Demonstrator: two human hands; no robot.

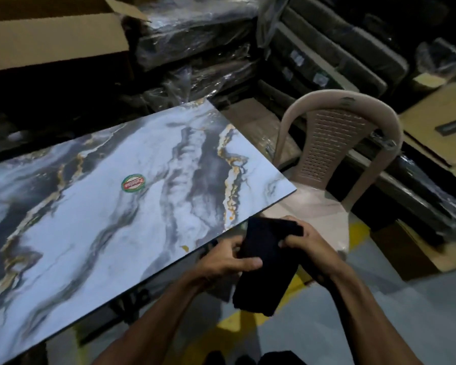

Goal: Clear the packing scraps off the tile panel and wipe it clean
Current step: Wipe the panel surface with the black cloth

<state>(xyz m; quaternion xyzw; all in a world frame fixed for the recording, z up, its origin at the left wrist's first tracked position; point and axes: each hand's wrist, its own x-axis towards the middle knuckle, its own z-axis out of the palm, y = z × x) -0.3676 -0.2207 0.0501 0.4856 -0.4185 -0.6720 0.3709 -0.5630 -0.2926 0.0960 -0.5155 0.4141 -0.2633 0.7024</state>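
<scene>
Left hand (pixel 228 256), right hand (pixel 304 246) grip dark cloth (pixel 263 262)

A beige plastic chair with a perforated backrest (pixel 334 143) stood on a grey floor marked with yellow painted stripes (pixel 358 230). An open brown cardboard box with a raised flap (pixel 55 40) sat at the upper left. Beside it lay a stack of dark bundles wrapped in clear plastic film (pixel 195 56). Further right, padded dark cushions with pale edging (pixel 334 56) leaned in a row. Flattened tan cardboard cartons (pixel 437 127) lay at the right edge, one bearing a small dark label (pixel 452 126).
</scene>
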